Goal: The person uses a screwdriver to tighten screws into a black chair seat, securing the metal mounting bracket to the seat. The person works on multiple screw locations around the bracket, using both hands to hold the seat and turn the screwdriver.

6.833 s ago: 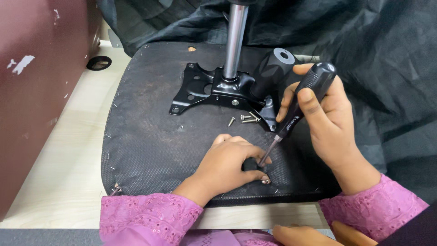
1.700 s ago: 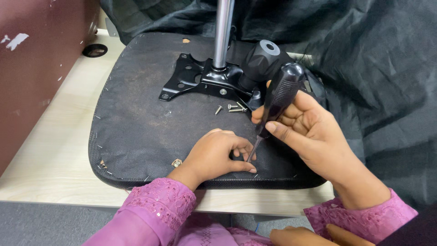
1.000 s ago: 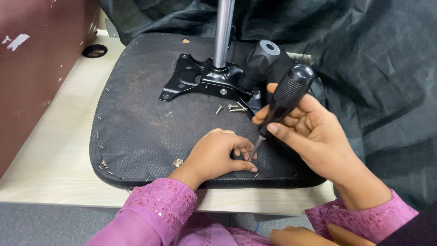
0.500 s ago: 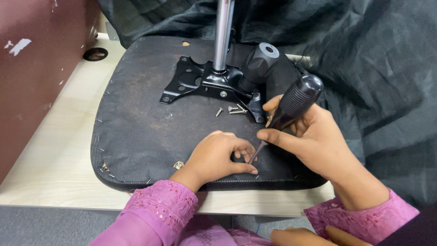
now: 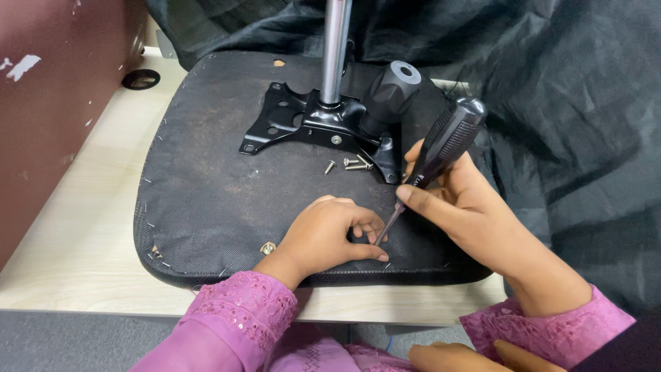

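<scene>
Two hands work on the seat [image 5: 206,200], an upturned chair base with black fabric lying on a pale table [image 5: 76,255]. Right hand [image 5: 461,207] is clenched around the screwdriver [image 5: 441,155], black ribbed handle up, thin shaft slanting down and left toward the seat's near edge. Left hand [image 5: 327,234] lies flat on the seat beside the tip, fingers [image 5: 368,224] curled around the spot, thumb along the edge; it grips nothing I can make out. Whatever sits under the tip is hidden by the fingers, so I cannot tell if it is a screw or a staple.

Doing it well, as I judge it: keep the shaft in line with the fastener rather than this tilted, press down firmly before turning so the tip does not slip, and keep the left fingertips clear of the tip while steadying the fabric. Slow turns; the fabric there looks worn and could tear.

Relative to the seat: the bracket [image 5: 310,127] is bolted at its far middle with a chrome post [image 5: 335,48] rising from it and a black knob [image 5: 392,86] to the right. Loose screws [image 5: 348,164] lie on the seat just in front of the bracket. A brass fitting [image 5: 267,248] sits near the seat's near edge, left of the left wrist. Black cloth [image 5: 571,124] drapes beyond and to the right of the seat.
</scene>
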